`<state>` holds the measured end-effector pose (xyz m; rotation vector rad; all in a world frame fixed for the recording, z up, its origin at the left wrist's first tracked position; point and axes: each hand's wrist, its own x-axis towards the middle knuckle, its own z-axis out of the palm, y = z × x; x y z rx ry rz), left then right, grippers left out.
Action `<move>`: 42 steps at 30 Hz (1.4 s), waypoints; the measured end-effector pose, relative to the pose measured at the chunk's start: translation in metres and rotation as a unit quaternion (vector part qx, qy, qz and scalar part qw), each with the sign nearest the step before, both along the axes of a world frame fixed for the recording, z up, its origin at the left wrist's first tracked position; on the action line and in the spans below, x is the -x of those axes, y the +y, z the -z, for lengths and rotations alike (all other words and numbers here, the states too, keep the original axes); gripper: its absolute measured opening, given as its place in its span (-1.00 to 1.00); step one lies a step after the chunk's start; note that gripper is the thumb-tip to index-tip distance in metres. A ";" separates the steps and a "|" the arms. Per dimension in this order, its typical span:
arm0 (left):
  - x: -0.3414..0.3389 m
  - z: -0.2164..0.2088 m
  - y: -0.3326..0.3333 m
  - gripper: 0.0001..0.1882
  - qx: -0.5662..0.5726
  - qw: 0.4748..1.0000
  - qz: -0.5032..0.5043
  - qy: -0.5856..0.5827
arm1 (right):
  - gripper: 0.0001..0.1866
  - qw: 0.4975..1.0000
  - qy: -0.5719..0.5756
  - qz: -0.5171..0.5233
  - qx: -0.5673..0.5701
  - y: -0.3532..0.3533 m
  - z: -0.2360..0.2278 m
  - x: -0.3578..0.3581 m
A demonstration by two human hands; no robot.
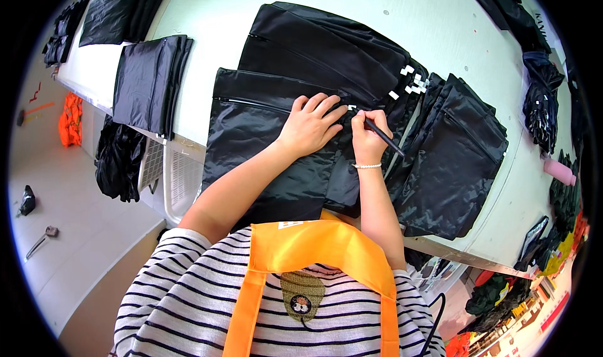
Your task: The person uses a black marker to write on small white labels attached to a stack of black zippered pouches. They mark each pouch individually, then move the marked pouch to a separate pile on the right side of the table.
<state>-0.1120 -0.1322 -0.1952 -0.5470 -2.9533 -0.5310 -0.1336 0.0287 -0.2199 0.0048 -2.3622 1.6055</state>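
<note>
My left hand point(312, 126) lies with its fingers spread on a black fabric piece point(251, 143) that has a zipper across its upper part. Gripped in my right hand point(370, 140) is a black pen point(392, 143). The pen's tip end is close to a small white label point(352, 107) at that piece's right edge; whether it touches cannot be made out. Behind my hands lies a fanned stack of black zippered pieces point(320, 49), with several white labels point(411, 83) along its right edge. To the right of my right hand rests another overlapping black stack point(461, 162).
On the white table point(220, 17), folded black stacks point(147, 80) lie at the left. Dark bundled fabric point(541, 99) and a pink cylinder point(559, 171) are along the right side. A white perforated frame point(182, 175) stands below the table's left edge, with orange fabric point(71, 119) beyond it.
</note>
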 end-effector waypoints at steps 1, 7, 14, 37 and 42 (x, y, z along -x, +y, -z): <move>0.000 0.000 0.000 -0.58 0.001 1.000 0.000 0.000 | -0.85 1.000 0.004 0.001 -0.002 0.000 0.000 0.000; 0.001 -0.002 0.001 -0.59 0.005 1.000 -0.004 -0.003 | -0.85 1.000 -0.002 -0.018 -0.007 0.000 -0.005 0.000; 0.001 -0.002 0.002 -0.60 0.003 1.000 -0.006 -0.006 | -0.85 0.999 0.010 0.012 0.031 0.004 -0.002 -0.002; 0.087 -0.015 0.042 -0.33 -0.020 0.993 0.097 0.066 | -0.77 0.987 -0.058 0.102 -0.109 0.311 -0.112 -0.020; 0.068 0.005 0.028 -0.37 0.010 0.996 0.089 0.006 | -0.77 0.879 0.019 0.189 -0.437 0.320 -0.092 0.004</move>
